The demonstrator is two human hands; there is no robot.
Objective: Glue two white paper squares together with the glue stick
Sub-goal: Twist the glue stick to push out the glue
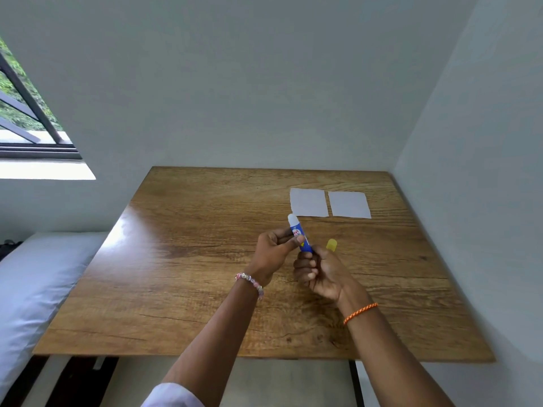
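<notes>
Two white paper squares lie side by side on the far right of the wooden table [188, 259], the left square [308, 202] and the right square [349, 204], a narrow gap between them. A blue glue stick [297, 230] with its white tip exposed is tilted up above the table, just in front of the left square. My left hand [271, 255] pinches its middle. My right hand [318, 273] grips its lower end. The yellow cap [331, 244] lies on the table just right of my right hand.
White walls close off the table at the back and on the right. A bed with a white pillow [35, 289] lies along the table's left side. A window [26, 113] is at the upper left.
</notes>
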